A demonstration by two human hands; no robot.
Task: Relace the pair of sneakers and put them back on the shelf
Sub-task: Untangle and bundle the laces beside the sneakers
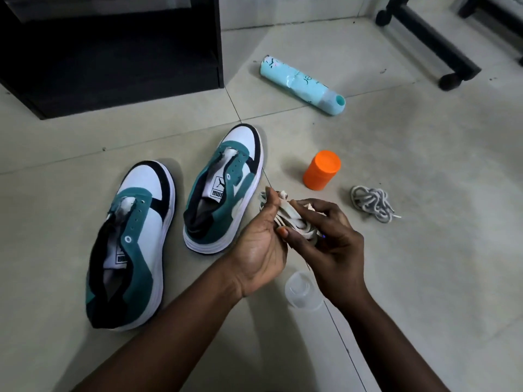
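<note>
Head view: both hands are gripping a bundle of laces (285, 219).
Left hand (259, 250) and right hand (329, 244) are hovering over the tiled floor (424, 264) beside two sneakers (223, 188).

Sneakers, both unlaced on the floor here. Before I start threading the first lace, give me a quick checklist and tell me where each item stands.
1. Lace in hand: ok, left hand and right hand both hold the flat laces.
2. Flat laces untangled: not ok, they are bunched.
3. Lace tip found: cannot tell.
4. Eyelets free: ok, left sneaker and right sneaker carry no lace.
5. Sneakers upright: ok.
6. Grey laces out of the way: ok, beside the orange jar.
</note>
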